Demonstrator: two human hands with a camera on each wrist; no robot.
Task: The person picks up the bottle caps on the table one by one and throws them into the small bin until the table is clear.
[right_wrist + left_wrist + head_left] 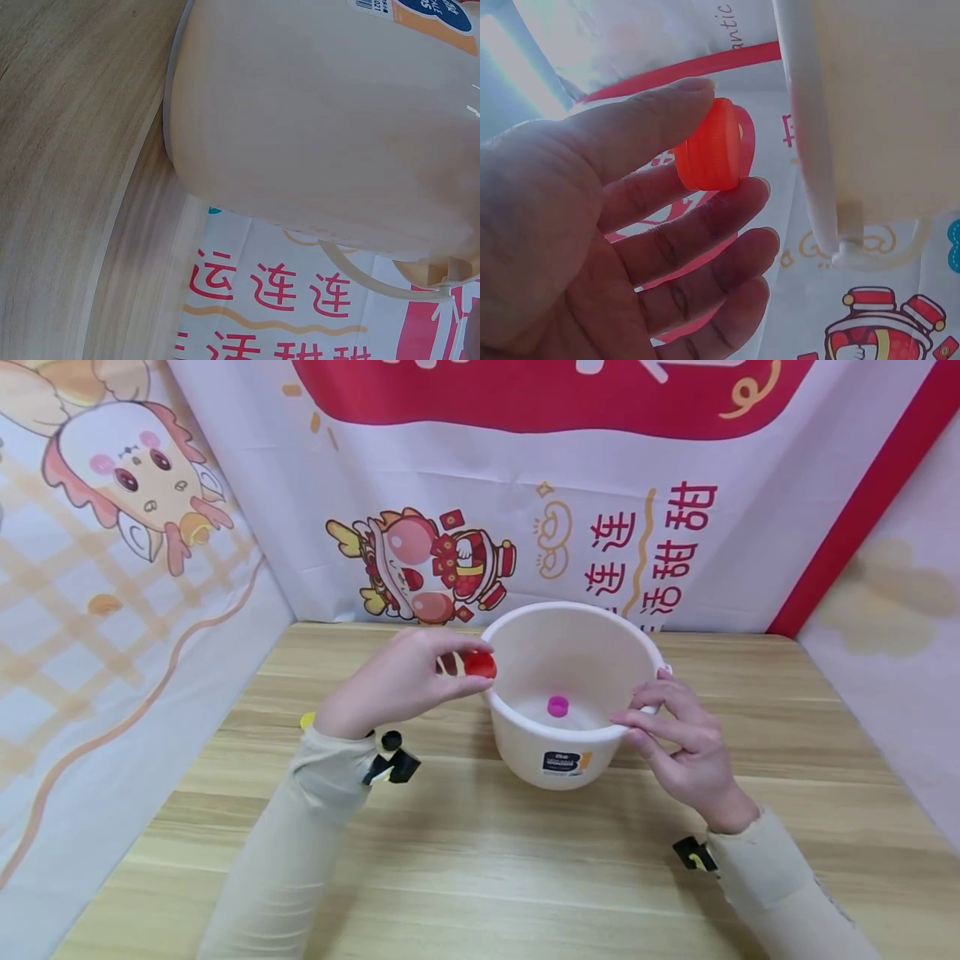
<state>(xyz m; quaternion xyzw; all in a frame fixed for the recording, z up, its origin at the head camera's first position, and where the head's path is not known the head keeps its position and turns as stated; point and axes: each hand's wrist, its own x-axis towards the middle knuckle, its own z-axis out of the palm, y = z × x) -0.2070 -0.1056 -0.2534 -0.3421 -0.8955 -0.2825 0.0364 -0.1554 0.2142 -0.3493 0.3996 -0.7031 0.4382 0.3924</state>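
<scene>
A white plastic bucket [521, 758] stands on the table with a printed label on its front. My right hand [686, 752] grips its rim at the right side, thumb outside and fingers over the edge. At the left rim, my left hand [401, 681] pinches a red bottle cap [709, 146] between thumb and fingertips, the other fingers spread loosely. On the bucket's floor lies a pink bottle cap [557, 706]. The right wrist view shows mostly the bucket's outer wall [322, 135] and its handle [367, 279].
A small yellow thing [307, 720] lies on the wooden table [480, 877], partly hidden behind my left wrist. Printed cloth [450, 468] hangs behind the table and along both sides. Each wrist carries a small black mount [393, 767].
</scene>
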